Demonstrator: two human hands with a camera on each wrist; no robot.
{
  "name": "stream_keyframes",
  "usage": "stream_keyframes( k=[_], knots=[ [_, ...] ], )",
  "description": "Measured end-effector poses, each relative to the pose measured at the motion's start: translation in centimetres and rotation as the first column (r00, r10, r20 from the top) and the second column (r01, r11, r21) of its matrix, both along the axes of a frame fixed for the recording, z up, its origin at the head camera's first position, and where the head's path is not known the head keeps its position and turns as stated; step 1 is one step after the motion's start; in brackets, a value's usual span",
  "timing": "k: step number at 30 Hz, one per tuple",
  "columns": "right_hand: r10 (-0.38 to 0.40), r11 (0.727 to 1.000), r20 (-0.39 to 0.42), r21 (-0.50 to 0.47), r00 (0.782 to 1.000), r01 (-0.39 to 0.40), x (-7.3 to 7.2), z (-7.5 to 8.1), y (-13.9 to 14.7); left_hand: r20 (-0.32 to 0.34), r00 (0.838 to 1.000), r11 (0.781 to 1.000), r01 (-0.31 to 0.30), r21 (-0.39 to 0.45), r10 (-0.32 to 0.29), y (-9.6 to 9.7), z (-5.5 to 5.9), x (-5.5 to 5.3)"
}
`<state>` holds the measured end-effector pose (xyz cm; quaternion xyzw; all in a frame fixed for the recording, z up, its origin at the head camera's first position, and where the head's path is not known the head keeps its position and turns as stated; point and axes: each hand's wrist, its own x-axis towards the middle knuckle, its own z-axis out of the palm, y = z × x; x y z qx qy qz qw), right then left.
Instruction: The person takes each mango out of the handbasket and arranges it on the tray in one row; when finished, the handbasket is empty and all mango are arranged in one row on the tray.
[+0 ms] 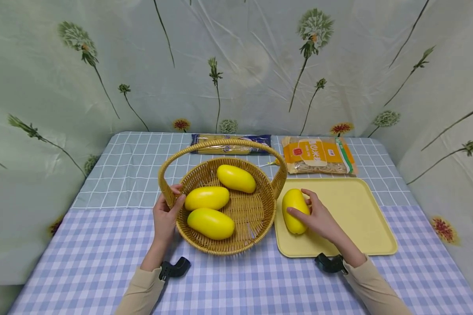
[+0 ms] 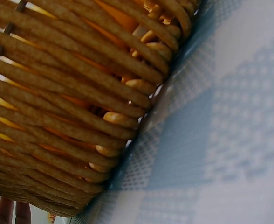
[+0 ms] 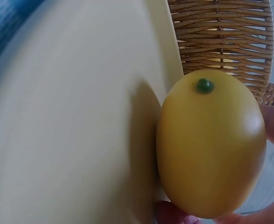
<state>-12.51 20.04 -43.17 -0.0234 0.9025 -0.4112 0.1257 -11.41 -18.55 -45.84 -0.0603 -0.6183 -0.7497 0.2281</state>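
Sleeves (image 1: 139, 293) nearest. Right hand (image 1: 321, 221) grips yellow fruit (image 1: 293, 203) at tray (image 1: 351, 214); left hand (image 1: 164, 221) grips handle (image 1: 163, 175) of basket (image 1: 224, 252). Likely fruit-moving step; next move seems to need firm hold, steady basket.

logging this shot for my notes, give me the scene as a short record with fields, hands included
left hand: grips the basket by the base of its handle
right hand: holds one yellow fruit at the near left part of the tray
basket: woven, handle up, left of the tray
in basket: three yellow fruits
tray: pale yellow, flat on the table
behind: blue packet beyond the basket, orange bag beyond the tray
tablecloth: checked
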Motion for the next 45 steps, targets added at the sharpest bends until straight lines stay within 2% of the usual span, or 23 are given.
stream_keyframes(
  k=[4, 10, 14, 16, 18, 19, 22, 25, 29, 31, 36, 38, 41, 43, 45],
  knots=[
    [0.002, 1.000, -0.012, -0.011, 1.000, -0.002, 0.2, 0.1, 0.0, -0.008, 1.000, 1.000, 0.006, -0.003, -0.006, 0.0, 0.0, -0.1],
    [0.005, 1.000, -0.078, 0.010, 0.997, -0.004, 0.6, 0.2, 0.2, -0.023, 1.000, 1.000, 0.011, -0.007, -0.011, 0.2, 0.0, -0.1],
    [-0.006, 0.999, -0.154, 0.044, 0.988, 0.013, 1.0, 0.4, 0.3, -0.015, 1.000, 1.000, 0.002, -0.010, -0.002, 0.2, 0.1, -0.1],
    [-0.015, 0.999, -0.225, 0.046, 0.974, 0.027, 1.3, 0.5, 0.3, -0.009, 1.000, 1.000, -0.002, -0.011, 0.002, 0.2, 0.1, 0.0],
    [-0.029, 0.998, -0.319, 0.036, 0.947, 0.043, 1.5, 0.5, 0.3, -0.006, 1.000, 1.000, -0.004, -0.009, 0.004, 0.2, 0.2, 0.1],
    [-0.036, 0.998, -0.373, 0.026, 0.927, 0.049, 1.5, 0.5, 0.3, -0.005, 1.000, 1.000, -0.007, -0.009, 0.007, 0.2, 0.2, 0.1],
    [-0.053, 0.998, -0.537, -0.015, 0.842, 0.053, 1.6, 0.8, 0.0, -0.005, 1.000, 1.000, -0.007, -0.009, 0.007, 0.2, 0.2, 0.1],
    [-0.053, 0.998, -0.659, -0.063, 0.751, 0.016, 1.7, 1.3, -0.5, -0.010, 1.000, 1.000, -0.002, -0.006, 0.002, 0.1, 0.1, 0.1],
    [-0.028, 0.990, -0.742, -0.113, 0.670, -0.084, 1.9, 2.2, -1.3, -0.012, 1.000, 1.000, 0.004, 0.000, -0.004, 0.0, 0.0, 0.0],
    [-0.003, 0.983, -0.760, -0.121, 0.649, -0.137, 2.0, 2.8, -1.9, -0.008, 1.000, 1.000, 0.003, -0.004, -0.003, 0.0, -0.1, 0.0],
    [0.091, 0.962, -0.775, -0.093, 0.625, -0.255, 2.0, 4.6, -3.9, -0.001, 1.000, 1.000, -0.008, -0.020, 0.008, -0.1, 0.1, 0.0],
    [0.131, 0.946, -0.791, -0.081, 0.598, -0.314, 1.8, 5.3, -4.8, 0.001, 1.000, 1.000, -0.010, -0.019, 0.010, -0.1, 0.2, 0.0],
    [0.186, 0.912, -0.818, -0.063, 0.544, -0.406, 1.4, 6.2, -6.2, 0.006, 1.000, 1.000, -0.008, -0.018, 0.008, -0.1, 0.2, 0.0],
    [0.225, 0.893, -0.815, -0.046, 0.533, -0.447, 1.2, 6.8, -7.0, 0.005, 1.000, 1.000, -0.003, -0.013, 0.003, -0.1, 0.1, 0.1],
    [0.264, 0.883, -0.800, -0.025, 0.538, -0.470, 0.9, 7.4, -7.8, -0.002, 1.000, 1.000, 0.002, -0.011, -0.002, 0.0, 0.1, 0.0]
  ],
)
